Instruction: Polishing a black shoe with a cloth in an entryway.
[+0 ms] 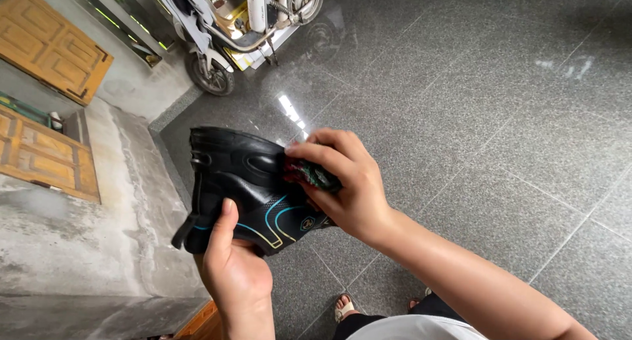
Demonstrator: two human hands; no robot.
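Boot (247, 188): glossy black, thin blue and yellow curved stripes on the side. Cloth (315, 174): dark green with red patches. Floor (474, 103): speckled dark grey granite tiles, pale joints. Scooter (237, 24): white, yellow footboard. Doors (49, 44): orange-brown panelled wood.

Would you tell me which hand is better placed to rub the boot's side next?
The right hand: it already presses a small dark cloth against the boot. The left hand is busy gripping the boot from below, thumb on its side, so it serves better as the support.
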